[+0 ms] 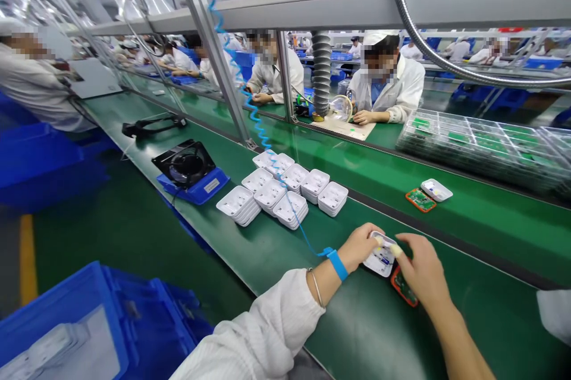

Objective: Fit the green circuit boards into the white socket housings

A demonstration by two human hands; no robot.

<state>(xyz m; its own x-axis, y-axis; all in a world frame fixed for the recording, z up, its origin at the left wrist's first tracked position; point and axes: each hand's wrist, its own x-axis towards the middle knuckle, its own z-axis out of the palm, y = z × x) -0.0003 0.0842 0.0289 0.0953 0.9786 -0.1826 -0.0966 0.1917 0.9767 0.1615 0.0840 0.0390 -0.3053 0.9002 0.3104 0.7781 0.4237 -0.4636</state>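
Nearest, a white sleeve point(263, 326) leads to the left hand point(362, 244), which pinches an open white casing point(379, 266) at its upper-left edge, over the green bench point(357, 320); the right hand point(423, 267) bends at the opposite side, thumb tip by the rim, whether gripping I cannot tell. Small parts show inside, but the casing looks unfinished: an orange-rimmed circuit board point(405, 289) lies outside, just beside it. Farther off, another casing point(436, 190) and board point(420, 200) lie side by side, also unjoined. Leftward, similar casings stand in stacks point(291, 211), open sides up; whether those are done cannot be told.
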